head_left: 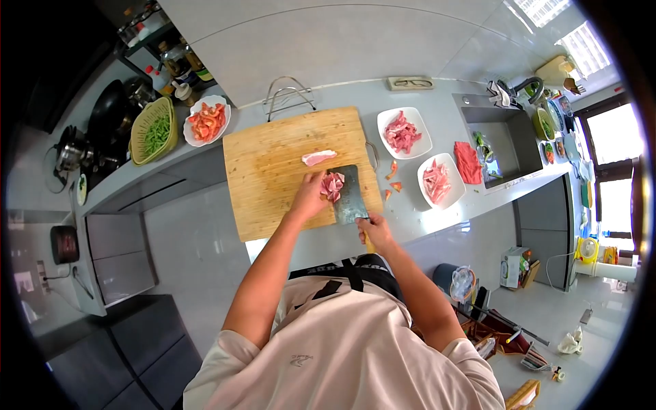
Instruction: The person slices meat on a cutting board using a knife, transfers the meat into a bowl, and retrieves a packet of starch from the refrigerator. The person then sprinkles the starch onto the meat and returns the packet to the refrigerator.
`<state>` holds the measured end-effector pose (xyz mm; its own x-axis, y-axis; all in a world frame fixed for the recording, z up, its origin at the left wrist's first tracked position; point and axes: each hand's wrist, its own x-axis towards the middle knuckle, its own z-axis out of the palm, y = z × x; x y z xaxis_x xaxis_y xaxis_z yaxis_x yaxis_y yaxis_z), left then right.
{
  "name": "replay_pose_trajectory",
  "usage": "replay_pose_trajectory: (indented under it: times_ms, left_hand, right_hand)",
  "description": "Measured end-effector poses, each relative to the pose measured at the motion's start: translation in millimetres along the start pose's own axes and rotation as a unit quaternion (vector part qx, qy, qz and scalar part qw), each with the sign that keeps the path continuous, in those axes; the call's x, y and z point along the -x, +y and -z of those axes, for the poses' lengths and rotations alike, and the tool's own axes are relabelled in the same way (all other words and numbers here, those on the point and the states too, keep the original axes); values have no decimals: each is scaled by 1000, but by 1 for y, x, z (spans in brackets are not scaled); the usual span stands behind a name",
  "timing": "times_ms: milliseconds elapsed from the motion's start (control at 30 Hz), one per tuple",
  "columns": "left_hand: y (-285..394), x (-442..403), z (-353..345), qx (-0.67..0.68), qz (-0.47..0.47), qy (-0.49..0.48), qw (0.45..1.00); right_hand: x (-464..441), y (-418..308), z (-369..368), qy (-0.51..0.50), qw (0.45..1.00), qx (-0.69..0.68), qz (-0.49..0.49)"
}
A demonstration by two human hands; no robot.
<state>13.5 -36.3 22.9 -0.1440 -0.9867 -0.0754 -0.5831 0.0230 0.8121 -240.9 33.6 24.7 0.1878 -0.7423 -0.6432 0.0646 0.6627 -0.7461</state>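
My right hand point(375, 231) grips the wooden handle of a cleaver point(352, 198), whose broad dark blade lies low over the wooden cutting board point(263, 181). A small heap of sliced raw meat point(333, 186) sits at the blade's left side, partly over it. My left hand point(310, 196) presses against the heap from the left with its fingers curled on the slices; some fingertips are hidden. Just above the heap, a pale strip of raw meat point(319, 158) rests on the board.
Right of the board stand two white bowls of cut meat point(403, 132) point(436, 181), with orange scraps point(393, 178) and a red cloth point(468, 162) nearby. The sink point(523, 147) lies beyond. At left are a plate of tomatoes point(208, 123) and a basket of green beans point(156, 134). A metal rack point(288, 98) stands behind.
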Motion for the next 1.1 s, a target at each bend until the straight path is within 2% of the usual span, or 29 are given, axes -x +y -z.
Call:
replay_pose_trajectory:
  times_ms: [100,133,333,433,533,633,800,900,1100]
  left_hand:
    - [6,3,-6,18,52,-11,998]
    - [4,5,-11,-21,13,37,999]
    - [16,5,-20,38,38,48,997]
    - [37,-14,-41,67,-23,70,995]
    - [72,-41,-71,140,-34,31,989]
    - [127,-61,-107,218,-61,-54,973]
    - [195,-84,-177,161,-91,-149,971]
    - [205,-95,-226,165,-125,-128,970]
    - [221,-113,-269,46,-117,-8,992]
  right_hand:
    - [3,6,-21,2,1000,-5,9]
    - [5,7,-26,3,1000,-6,14]
    - [15,1,-20,10,999,-15,41]
    - [24,-16,6,32,997,-15,65]
    - [44,-37,46,82,993,-17,80]
    - [64,-55,91,137,986,-38,86]
    - [101,-74,167,202,976,-33,80]
    - [110,-78,202,214,974,-35,64]
    - [124,-72,253,212,976,13,41]
